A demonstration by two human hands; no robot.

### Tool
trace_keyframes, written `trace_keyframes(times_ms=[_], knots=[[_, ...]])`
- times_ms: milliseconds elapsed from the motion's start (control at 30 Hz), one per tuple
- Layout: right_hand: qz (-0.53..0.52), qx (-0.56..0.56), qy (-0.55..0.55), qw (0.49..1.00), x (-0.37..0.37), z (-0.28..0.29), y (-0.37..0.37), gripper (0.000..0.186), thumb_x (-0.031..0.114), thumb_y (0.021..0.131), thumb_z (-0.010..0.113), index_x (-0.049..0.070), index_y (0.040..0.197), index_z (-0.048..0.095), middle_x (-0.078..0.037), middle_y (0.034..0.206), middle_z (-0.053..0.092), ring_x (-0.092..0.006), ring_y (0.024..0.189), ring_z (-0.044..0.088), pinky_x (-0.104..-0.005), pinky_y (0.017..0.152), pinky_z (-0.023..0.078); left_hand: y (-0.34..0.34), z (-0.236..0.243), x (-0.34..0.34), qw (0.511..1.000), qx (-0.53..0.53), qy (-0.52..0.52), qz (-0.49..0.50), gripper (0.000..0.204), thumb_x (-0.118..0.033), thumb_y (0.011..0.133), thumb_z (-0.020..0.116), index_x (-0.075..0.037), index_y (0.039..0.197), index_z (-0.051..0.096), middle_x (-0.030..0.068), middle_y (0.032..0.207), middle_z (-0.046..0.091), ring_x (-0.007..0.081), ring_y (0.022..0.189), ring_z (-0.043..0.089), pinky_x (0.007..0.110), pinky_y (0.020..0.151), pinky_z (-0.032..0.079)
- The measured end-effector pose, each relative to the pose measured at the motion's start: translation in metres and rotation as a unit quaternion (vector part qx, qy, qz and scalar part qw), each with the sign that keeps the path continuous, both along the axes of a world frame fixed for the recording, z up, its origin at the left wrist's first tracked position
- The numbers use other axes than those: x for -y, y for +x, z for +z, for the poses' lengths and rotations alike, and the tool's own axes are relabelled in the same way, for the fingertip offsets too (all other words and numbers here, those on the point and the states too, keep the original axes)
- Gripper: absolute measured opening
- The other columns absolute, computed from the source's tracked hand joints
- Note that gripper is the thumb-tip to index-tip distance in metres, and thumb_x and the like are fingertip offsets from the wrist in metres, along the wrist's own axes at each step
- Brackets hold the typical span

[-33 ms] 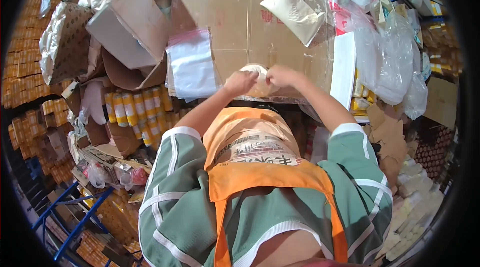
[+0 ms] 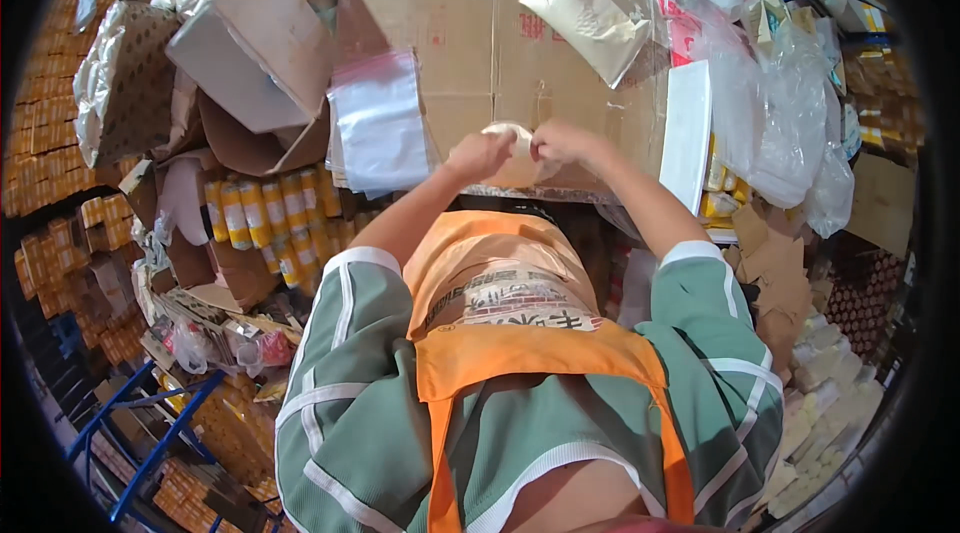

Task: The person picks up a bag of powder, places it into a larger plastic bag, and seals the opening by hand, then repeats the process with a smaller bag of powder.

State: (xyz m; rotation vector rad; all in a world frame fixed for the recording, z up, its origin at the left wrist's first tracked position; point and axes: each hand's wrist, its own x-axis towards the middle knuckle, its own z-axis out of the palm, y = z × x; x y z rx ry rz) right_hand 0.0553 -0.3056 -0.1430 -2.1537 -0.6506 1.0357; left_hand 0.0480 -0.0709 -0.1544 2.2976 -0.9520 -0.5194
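Observation:
A small, pale cream pouch [image 2: 514, 165], seemingly a plastic bag, is between my hands above the near edge of the cardboard-covered table [image 2: 465, 83]. My left hand [image 2: 484, 155] has its fingers closed on the pouch's upper left edge. On the upper right edge, the fingers of my right hand [image 2: 560, 145] pinch it too. The pouch's lower part hangs between them, and its contents are too unclear to name. Farther off, a plump cream-coloured packet [image 2: 585, 21] lies on the cardboard. To the left of my hands is a stack of clear zip bags [image 2: 378, 123].
White foam sheets [image 2: 686, 133] and crumpled clear plastic bags [image 2: 790, 123] line the table's right side. Open cardboard boxes [image 2: 250, 43] crowd the left. Below them stand yellow-wrapped packs [image 2: 262, 213], with a blue metal frame [image 2: 150, 433] at lower left.
My hands have risen slightly at the pouch's edges, and less of its white upper part shows. The packet and zip bags have shifted only slightly in the view.

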Motion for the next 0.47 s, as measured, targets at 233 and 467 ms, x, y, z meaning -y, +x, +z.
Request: trace_keyframes(times_ms=[233,467], knots=[[-0.173,-0.090,0.047,0.980,0.011,-0.064,0.014,0.019,0.010,0.090,0.051,-0.001,0.089,0.066,-0.010,0.080,0.067,-0.0179,0.077,0.061,-0.0331,0.072,0.048,0.043,-0.004,0.036,0.980,-0.083,0.170,-0.065,0.057,-0.052,0.077,0.068,-0.009,0.115,0.062,0.0150,0.088,0.070,0.0360,0.086,0.067,0.044,0.076,0.054],[-0.356,-0.056,0.213,0.908,0.011,-0.072,-0.026,0.026,0.018,0.087,0.066,0.008,0.110,0.061,-0.009,0.103,0.067,-0.0243,0.080,0.060,-0.0352,0.077,0.049,0.055,-0.040,0.027,0.969,-0.227,0.094,-0.028,0.046,-0.055,0.083,0.064,-0.011,0.093,0.074,0.0151,0.080,0.069,0.0297,0.074,0.066,0.042,0.070,0.050]])
